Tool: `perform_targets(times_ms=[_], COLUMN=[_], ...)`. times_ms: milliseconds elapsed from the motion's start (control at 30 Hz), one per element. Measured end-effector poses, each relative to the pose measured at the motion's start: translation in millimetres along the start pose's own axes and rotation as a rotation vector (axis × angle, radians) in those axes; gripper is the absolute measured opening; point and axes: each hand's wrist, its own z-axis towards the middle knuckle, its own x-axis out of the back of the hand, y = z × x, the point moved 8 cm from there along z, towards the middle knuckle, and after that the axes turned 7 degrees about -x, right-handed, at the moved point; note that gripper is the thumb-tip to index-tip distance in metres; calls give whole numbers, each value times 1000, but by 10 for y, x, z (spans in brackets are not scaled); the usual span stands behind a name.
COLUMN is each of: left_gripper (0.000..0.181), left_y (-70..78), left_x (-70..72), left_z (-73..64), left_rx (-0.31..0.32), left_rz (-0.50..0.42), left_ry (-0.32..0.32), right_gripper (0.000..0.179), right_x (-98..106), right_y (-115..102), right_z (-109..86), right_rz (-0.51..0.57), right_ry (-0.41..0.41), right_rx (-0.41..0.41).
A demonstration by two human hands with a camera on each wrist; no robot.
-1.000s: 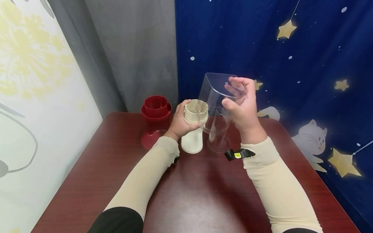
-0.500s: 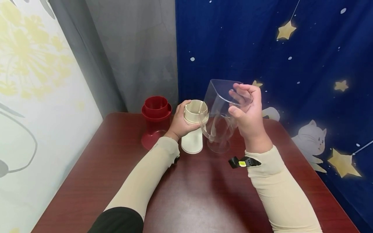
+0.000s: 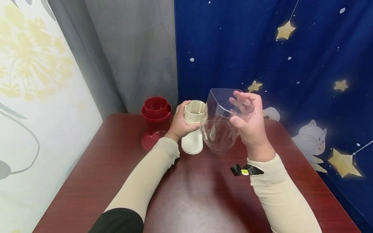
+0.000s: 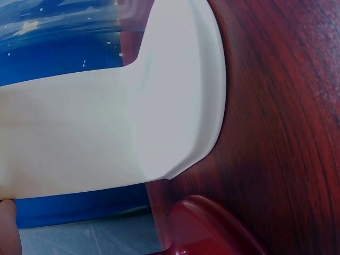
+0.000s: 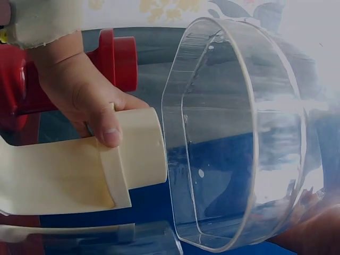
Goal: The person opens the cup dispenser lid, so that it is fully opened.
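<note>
A cream stand (image 3: 192, 143) with a round collar at its top is upright on the table. My left hand (image 3: 181, 123) grips it around the collar, with the thumb (image 5: 111, 135) on the near side in the right wrist view. My right hand (image 3: 251, 121) holds a clear plastic container (image 3: 219, 136) in the air by its upper end, thumb in front and fingers behind. The container is tilted beside the stand and overlaps the collar's right edge in the head view. In the right wrist view its wide rim (image 5: 254, 127) faces the collar.
A red stand (image 3: 155, 121) of similar shape stands left of the cream one. Another clear piece (image 5: 151, 239) shows along the bottom of the right wrist view. The dark red table (image 3: 186, 194) ends at curtains (image 3: 145, 55) behind.
My right hand has lowered the clear container and shifted it slightly right, and the container now stands in front of the other clear piece. My left hand keeps its grip on the cream stand.
</note>
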Motion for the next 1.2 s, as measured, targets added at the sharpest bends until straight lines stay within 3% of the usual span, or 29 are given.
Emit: perform_targets(times_ms=[700,1200], left_gripper=[108,108], left_y=[-7,11], left_x=[-12,-14], left_z=[1,-12], left_rx=[5,2], left_rz=[-18,-13], left_ry=[-6,0], right_gripper=[62,64], right_x=[345,639], right_y=[123,185], right_z=[-250,-429], right_rz=[-41,-66], right_ry=[21,64], right_rx=[-44,-77])
